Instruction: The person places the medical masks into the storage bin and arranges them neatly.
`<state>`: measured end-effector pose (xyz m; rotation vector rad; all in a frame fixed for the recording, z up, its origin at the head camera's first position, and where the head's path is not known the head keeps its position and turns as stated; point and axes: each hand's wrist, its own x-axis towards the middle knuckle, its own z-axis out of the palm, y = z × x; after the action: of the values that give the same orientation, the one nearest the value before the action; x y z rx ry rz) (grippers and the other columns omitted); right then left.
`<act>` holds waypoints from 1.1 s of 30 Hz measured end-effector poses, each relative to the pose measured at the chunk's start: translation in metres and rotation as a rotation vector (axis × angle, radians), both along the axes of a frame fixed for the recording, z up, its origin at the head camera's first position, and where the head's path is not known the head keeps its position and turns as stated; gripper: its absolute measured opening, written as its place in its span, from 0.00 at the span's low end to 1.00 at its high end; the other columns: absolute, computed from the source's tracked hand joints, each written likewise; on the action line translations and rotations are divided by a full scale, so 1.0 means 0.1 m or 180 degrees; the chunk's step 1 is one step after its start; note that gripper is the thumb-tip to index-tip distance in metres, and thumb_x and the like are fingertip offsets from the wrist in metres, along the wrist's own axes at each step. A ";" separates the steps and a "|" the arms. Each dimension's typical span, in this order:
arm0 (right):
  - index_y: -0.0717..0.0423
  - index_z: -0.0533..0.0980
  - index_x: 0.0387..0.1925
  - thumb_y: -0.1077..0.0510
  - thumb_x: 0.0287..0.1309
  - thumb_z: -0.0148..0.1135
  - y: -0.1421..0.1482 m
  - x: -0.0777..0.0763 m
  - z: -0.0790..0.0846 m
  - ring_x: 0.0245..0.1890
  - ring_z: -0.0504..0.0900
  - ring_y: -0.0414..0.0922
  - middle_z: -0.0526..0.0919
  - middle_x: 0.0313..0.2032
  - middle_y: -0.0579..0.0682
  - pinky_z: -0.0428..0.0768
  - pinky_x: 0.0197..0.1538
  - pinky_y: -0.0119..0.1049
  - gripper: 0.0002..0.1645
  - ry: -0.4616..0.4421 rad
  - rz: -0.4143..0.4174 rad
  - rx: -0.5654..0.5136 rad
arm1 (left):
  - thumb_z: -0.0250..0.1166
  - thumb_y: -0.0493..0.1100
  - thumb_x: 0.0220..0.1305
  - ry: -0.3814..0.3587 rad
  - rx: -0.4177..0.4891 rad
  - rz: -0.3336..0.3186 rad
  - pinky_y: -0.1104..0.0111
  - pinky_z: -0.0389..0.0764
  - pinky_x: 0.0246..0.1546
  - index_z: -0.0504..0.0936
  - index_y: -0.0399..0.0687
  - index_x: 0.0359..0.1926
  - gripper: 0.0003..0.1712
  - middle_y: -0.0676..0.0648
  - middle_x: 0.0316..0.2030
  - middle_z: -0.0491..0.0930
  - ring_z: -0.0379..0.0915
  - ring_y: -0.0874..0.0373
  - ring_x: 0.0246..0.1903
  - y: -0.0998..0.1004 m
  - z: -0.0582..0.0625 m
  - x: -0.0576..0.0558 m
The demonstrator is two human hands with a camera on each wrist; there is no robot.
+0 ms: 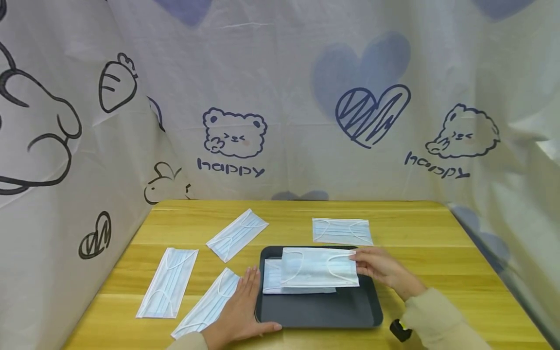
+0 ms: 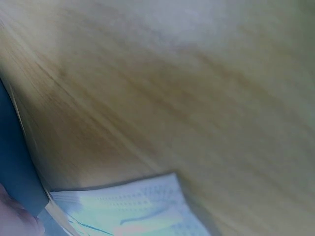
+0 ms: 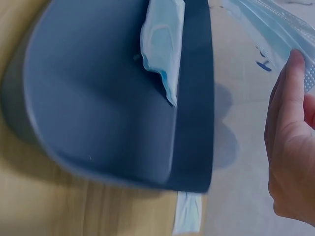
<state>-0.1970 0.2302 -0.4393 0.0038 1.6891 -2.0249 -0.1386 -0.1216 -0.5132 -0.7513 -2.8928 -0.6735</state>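
Note:
My right hand [image 1: 385,270] pinches the right end of a pale blue face mask [image 1: 319,267], held flat above the dark grey tray [image 1: 315,311]. Beneath it a second mask [image 1: 272,277] lies in the tray, partly covered. The right wrist view has the held mask [image 3: 266,24] between thumb and fingers [image 3: 295,88], with the lying mask [image 3: 162,39] against the tray wall. My left hand [image 1: 240,311] rests at the tray's left edge, fingers straight and thumb spread along the front rim. Close beside that hand, another mask [image 1: 210,306] lies on the table.
More masks lie on the wooden table [image 1: 437,272]: one at the far left [image 1: 167,284], one behind the tray's left corner [image 1: 237,235] and one behind its right side [image 1: 342,231]. A printed white curtain [image 1: 288,146] encloses the table's back and sides.

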 end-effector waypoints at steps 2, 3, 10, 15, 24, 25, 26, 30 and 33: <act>0.52 0.75 0.26 0.69 0.62 0.48 -0.07 -0.01 -0.03 0.25 0.80 0.31 0.81 0.25 0.41 0.80 0.32 0.21 0.15 -0.0035 0.0053 -0.0050 | 0.53 0.83 0.40 -0.0082 -0.0012 0.0006 0.82 0.17 0.60 0.49 0.30 0.69 0.72 0.33 0.70 0.47 0.42 0.40 0.71 0.00 0.01 0.00; 0.52 0.76 0.27 0.69 0.62 0.48 -0.11 -0.02 -0.04 0.26 0.81 0.32 0.81 0.25 0.42 0.80 0.32 0.22 0.14 -0.0052 0.0071 -0.0074 | 0.54 0.83 0.40 -0.0138 -0.0005 0.0009 0.81 0.18 0.62 0.48 0.31 0.69 0.72 0.34 0.71 0.47 0.41 0.41 0.71 0.00 0.01 0.00; 0.54 0.76 0.29 0.69 0.62 0.48 -0.29 -0.06 -0.06 0.27 0.81 0.34 0.82 0.26 0.44 0.81 0.33 0.24 0.12 -0.0113 0.0064 -0.0064 | 0.53 0.83 0.40 -0.0155 -0.0101 0.0011 0.69 0.32 0.69 0.47 0.32 0.70 0.72 0.35 0.71 0.45 0.40 0.42 0.71 0.00 0.02 0.01; 0.53 0.76 0.26 0.69 0.62 0.47 -0.34 -0.12 -0.08 0.25 0.80 0.33 0.81 0.24 0.43 0.80 0.32 0.23 0.15 -0.0128 0.0058 -0.0020 | 0.51 0.84 0.41 -0.0100 -0.0065 -0.0023 0.84 0.15 0.60 0.47 0.30 0.70 0.73 0.33 0.71 0.46 0.40 0.40 0.71 0.00 0.01 0.00; 0.56 0.75 0.26 0.70 0.62 0.46 -0.44 -0.24 -0.17 0.25 0.80 0.33 0.80 0.23 0.43 0.80 0.32 0.23 0.14 -0.0182 -0.0022 0.0002 | 0.49 0.85 0.40 0.0022 -0.0001 0.0000 0.79 0.21 0.62 0.49 0.30 0.69 0.73 0.33 0.70 0.49 0.43 0.40 0.70 0.00 -0.01 0.00; 0.56 0.75 0.26 0.70 0.62 0.46 -0.45 -0.25 -0.18 0.25 0.80 0.33 0.80 0.23 0.43 0.80 0.32 0.23 0.15 -0.0193 -0.0036 -0.0001 | 0.48 0.85 0.40 0.0032 0.0000 0.0000 0.79 0.20 0.62 0.50 0.30 0.69 0.73 0.33 0.70 0.49 0.44 0.40 0.70 0.00 -0.01 0.00; 0.56 0.75 0.26 0.71 0.62 0.46 -0.46 -0.26 -0.18 0.25 0.80 0.33 0.80 0.23 0.44 0.80 0.32 0.23 0.15 -0.0207 -0.0049 0.0000 | 0.48 0.86 0.40 0.0044 0.0015 -0.0005 0.80 0.20 0.62 0.50 0.29 0.69 0.73 0.33 0.70 0.49 0.44 0.39 0.70 0.00 -0.01 0.00; 0.56 0.75 0.26 0.71 0.61 0.45 -0.49 -0.28 -0.20 0.23 0.80 0.33 0.80 0.22 0.44 0.80 0.31 0.23 0.15 -0.0235 -0.0067 0.0024 | 0.48 0.85 0.41 0.0050 0.0012 -0.0018 0.80 0.20 0.63 0.50 0.29 0.68 0.73 0.32 0.70 0.49 0.44 0.39 0.70 0.00 -0.01 0.00; 0.56 0.75 0.25 0.71 0.61 0.45 -0.50 -0.28 -0.22 0.22 0.79 0.33 0.80 0.21 0.43 0.80 0.30 0.23 0.16 -0.0258 -0.0108 0.0038 | 0.47 0.86 0.40 0.0041 -0.0036 -0.0004 0.74 0.25 0.65 0.49 0.29 0.69 0.73 0.33 0.70 0.49 0.43 0.40 0.70 0.00 -0.01 0.00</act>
<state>-0.2250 0.1799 -0.4614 0.1176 1.6615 -2.0115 -0.1389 -0.1219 -0.5144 -0.7562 -2.8873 -0.6505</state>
